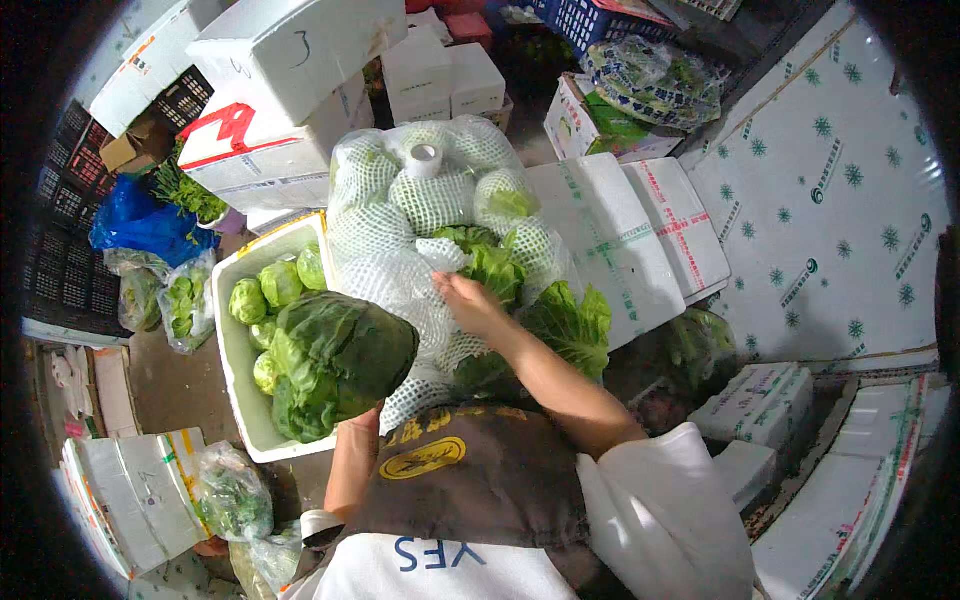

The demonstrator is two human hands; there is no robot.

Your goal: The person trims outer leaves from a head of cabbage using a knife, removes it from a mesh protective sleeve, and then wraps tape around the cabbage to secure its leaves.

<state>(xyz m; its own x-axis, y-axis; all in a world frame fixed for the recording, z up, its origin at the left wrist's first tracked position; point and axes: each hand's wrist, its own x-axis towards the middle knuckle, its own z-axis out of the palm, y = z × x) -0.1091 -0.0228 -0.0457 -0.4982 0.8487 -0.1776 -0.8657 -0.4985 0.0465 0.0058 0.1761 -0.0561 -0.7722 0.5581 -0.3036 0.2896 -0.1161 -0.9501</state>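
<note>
My left hand (360, 431) is under a large dark-green leafy vegetable head (337, 360), held above a white foam box (251, 420) of smaller green cabbages (279, 283). The leaves hide most of its fingers. My right hand (466, 301) pinches a crumpled white foam net sleeve (442, 253) over a big clear bag (367, 225) of net-wrapped vegetable heads. Loose green leaves (574, 322) lie beside my right forearm and under it. A white tape roll (424, 160) stands on top of the bag.
White foam boxes (262, 165) are stacked at the upper left. Foam box lids or boxes (600, 232) lie right of the bag. Bagged greens (187, 300) sit on the floor at left, with more bagged vegetables (236, 495) at lower left. A blue crate (592, 26) stands at the top.
</note>
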